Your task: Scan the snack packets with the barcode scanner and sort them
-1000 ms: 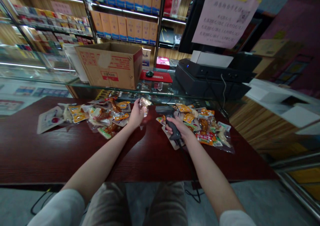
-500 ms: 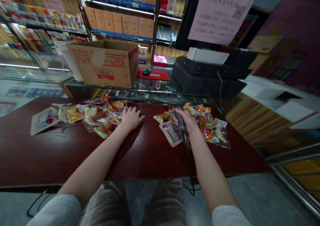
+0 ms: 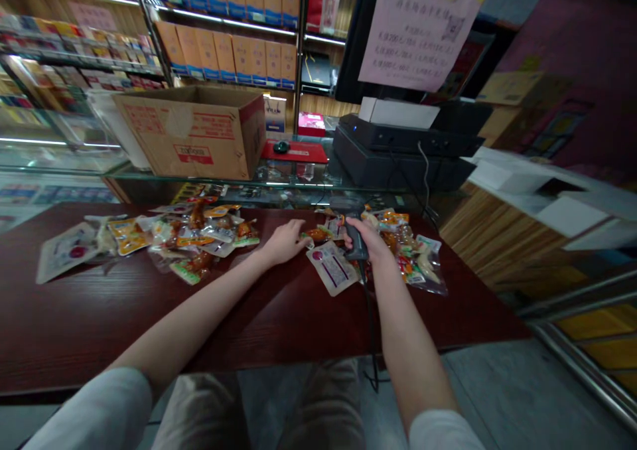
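My right hand is wrapped round the grip of a black barcode scanner with its cable trailing off the table's front edge. It hovers over a pile of snack packets on the right of the dark red table. My left hand reaches right with its fingers stretched out, its fingertips touching an orange packet at the edge of that pile. A white packet with a purple label lies just below. A second pile of packets lies to the left.
Behind the table runs a glass counter bearing a cardboard box, a red mouse pad with a mouse and a black register machine. Shelves of boxed goods fill the back wall. A pink paper notice hangs above.
My left hand set down the packet it held up, went flat on the table, then reached right to the orange packet. My right hand with the scanner shifted slightly forward.
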The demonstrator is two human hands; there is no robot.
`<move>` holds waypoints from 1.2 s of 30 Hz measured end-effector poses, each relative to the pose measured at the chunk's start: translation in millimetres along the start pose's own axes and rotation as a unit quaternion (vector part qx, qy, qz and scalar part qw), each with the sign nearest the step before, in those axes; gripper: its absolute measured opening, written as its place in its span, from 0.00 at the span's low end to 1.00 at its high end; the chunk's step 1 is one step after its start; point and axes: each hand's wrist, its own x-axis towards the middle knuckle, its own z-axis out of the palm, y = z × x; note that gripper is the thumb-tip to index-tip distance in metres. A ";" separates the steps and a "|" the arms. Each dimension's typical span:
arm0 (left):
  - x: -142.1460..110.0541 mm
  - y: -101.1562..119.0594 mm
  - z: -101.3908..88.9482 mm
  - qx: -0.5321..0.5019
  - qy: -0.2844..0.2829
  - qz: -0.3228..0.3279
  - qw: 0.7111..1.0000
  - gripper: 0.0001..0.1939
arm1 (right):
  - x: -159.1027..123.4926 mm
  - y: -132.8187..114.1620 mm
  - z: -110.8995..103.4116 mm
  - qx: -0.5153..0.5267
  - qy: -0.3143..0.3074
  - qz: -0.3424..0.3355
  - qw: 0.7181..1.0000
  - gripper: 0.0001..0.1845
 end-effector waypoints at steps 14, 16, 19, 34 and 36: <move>14.7 -26.3 -5.6 -0.529 -0.033 -0.184 0.828 0.20 | 0.0 1.1 3.8 0.035 -0.026 -0.004 0.999 0.15; -2.7 -31.7 -22.0 -0.668 -0.069 -0.190 0.716 0.17 | -4.1 -0.6 11.2 0.036 -0.063 0.009 0.997 0.16; -27.3 -38.8 -43.7 -0.775 -0.087 -0.193 0.595 0.15 | -12.0 -0.9 26.1 0.033 -0.119 0.025 0.992 0.17; -49.8 -65.9 -22.6 -0.707 0.086 -0.147 0.686 0.28 | -15.4 28.4 58.9 0.023 -0.148 0.031 0.988 0.16; -48.5 -64.3 -18.4 -0.678 0.107 -0.137 0.714 0.30 | -16.4 27.9 61.8 0.019 -0.158 0.027 0.987 0.17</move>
